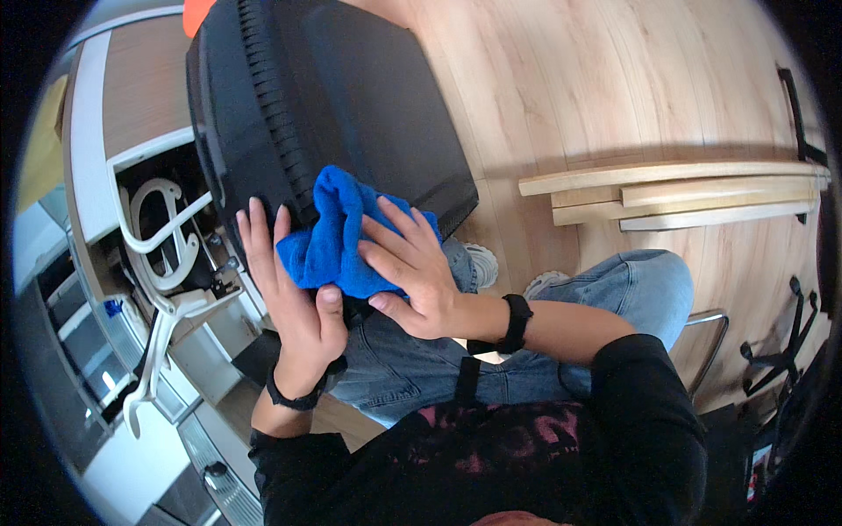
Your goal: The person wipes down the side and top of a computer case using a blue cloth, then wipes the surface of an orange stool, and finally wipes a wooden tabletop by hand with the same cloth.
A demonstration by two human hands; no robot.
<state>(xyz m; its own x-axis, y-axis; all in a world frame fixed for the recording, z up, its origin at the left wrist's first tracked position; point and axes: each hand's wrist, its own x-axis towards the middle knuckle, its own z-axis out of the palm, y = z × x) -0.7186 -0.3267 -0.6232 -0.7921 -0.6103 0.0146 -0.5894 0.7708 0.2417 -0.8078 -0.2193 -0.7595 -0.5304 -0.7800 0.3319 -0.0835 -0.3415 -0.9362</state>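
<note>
A bunched blue cloth (339,233) lies on the near edge of a large black appliance or case (375,112) with a ribbed strip. My right hand (411,269) presses on the cloth with spread fingers, its thumb at the cloth's lower edge. At the cloth's left side is my left hand (289,289), palm turned towards it, long fingers extended flat against the black surface and thumb close to the cloth's lower edge. A black band is on each wrist.
Wooden boards (691,191) lie stacked on the right over the wood-look floor (592,79). White curved frame parts (164,289) stand at the left beside an open cabinet. An orange thing (196,16) shows at the top left, a black-legged stand (776,358) at the right.
</note>
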